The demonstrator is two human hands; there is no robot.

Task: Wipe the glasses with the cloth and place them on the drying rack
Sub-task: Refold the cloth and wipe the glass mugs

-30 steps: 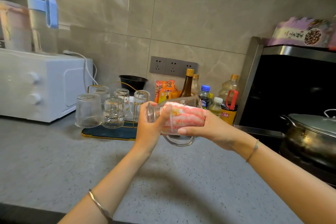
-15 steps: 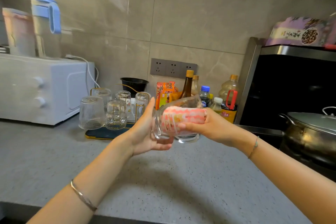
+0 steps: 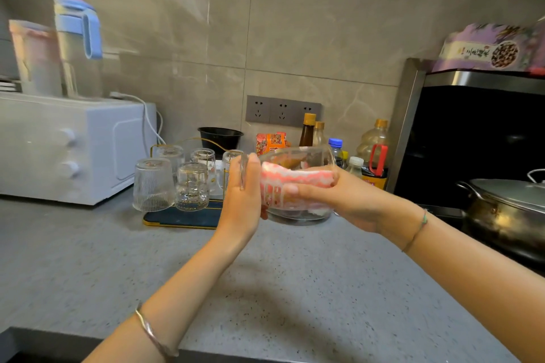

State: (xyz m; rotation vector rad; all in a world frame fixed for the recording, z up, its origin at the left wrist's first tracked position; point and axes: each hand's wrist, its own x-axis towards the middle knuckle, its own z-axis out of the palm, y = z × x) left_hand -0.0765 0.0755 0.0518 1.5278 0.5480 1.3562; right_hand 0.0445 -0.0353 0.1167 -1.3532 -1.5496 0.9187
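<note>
- Head view: fingers point(image 3: 250, 168) of the left hand point(image 3: 240, 200) are straight and together, pressed flat on the left end of the glass point(image 3: 298, 156), not wrapped round it.
- Right hand point(image 3: 348, 200) has its fingers curled on the pink-white cloth point(image 3: 298, 175), which is stuffed into the glass from the right end. The thumb lies on the near outer wall.
- The glass lies on its side in the air over the grey counter point(image 3: 295, 289). It is just right of the drying rack point(image 3: 182, 219) and not on it yet.
- Risk: the left palm only props the end. A hard twist or tug on the cloth could slide the glass off the palm and drop it on the counter.
- Risk: upturned glasses point(image 3: 153, 184) already crowd the rack. Its right part is hidden behind the left hand, so I cannot tell how much room is free, and setting this one down may knock a neighbour.
- Risk: bottles point(image 3: 374, 141) stand close behind on the far side, so a wide swing could tip one.
</note>
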